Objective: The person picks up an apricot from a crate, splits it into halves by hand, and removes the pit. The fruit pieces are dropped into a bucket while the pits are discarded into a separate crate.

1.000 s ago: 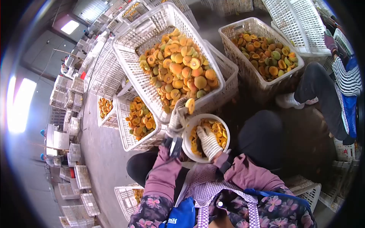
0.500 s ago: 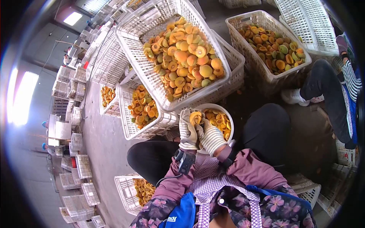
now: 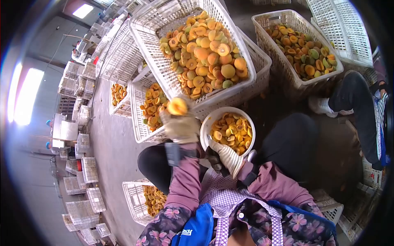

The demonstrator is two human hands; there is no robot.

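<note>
My left hand (image 3: pixel 180 128), in a pale work glove and smeared by motion, holds an apricot half (image 3: pixel 177 106) at its fingertips. It is in front of the crate of apricot halves (image 3: pixel 152 104) at the left. At the near rim of a white bucket (image 3: pixel 204 130) is my right hand (image 3: pixel 227 159), in a striped glove with dark fingers. Those fingers are curled, and what they hold, if anything, cannot be made out. Cut yellow-orange apricot pieces (image 3: pixel 232 131) lie in the bucket, between my knees.
A tilted white crate (image 3: pixel 143 39) of apricots rests on another crate beyond the bucket. Another apricot crate (image 3: pixel 262 18) stands at the right, near a seated person's leg (image 3: pixel 349 96). Behind my left knee is a crate of apricot pieces (image 3: pixel 131 192). Stacked crates (image 3: pixel 76 82) line the left.
My left hand has moved left and away from my right hand, carrying the apricot half. My right hand has lowered towards me, and more of the bucket shows.
</note>
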